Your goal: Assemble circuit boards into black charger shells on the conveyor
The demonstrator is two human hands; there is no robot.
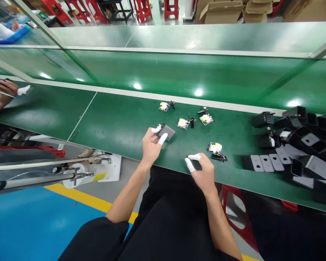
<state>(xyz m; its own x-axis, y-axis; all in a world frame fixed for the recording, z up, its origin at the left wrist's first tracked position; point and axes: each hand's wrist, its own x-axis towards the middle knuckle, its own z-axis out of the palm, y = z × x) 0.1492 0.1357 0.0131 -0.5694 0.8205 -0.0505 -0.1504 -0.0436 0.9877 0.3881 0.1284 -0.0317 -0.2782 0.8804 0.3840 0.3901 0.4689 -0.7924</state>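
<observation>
Gripping a grey rectangular casing (pixel 169 133) in the left fingers (pixel 163 139), clamped between a capped thumb and forefinger at the end nearer the palm, over the green counter (pixel 119 125); cannot tell whether touching it at a corner. Holding nothing in the right fingers (pixel 189 165), curled inward with a narrow gap between thumb and forefinger, near the counter's front edge.

Beyond the left fingers, a first circuit board (pixel 163 106) beside its small black part (pixel 172 104); just right of those fingers and slightly beyond, a second circuit board (pixel 183 124). Past the right fingers, a third circuit board (pixel 206 119); just to their right, a fourth circuit board (pixel 215 148) with a dark strip (pixel 219 157) on its near side. Well to the right of the right fingers, crowded black housings (pixel 263 119) and pale-faced cases (pixel 267 163).

Probably easiest to lose: the casing, from pinching only one end through smooth caps, with a possible fall onto the second circuit board or the counter. Also possible: knocking the fourth circuit board by swinging the right fingers outward, or straining any thin leads by lifting a board without its black part.
</observation>
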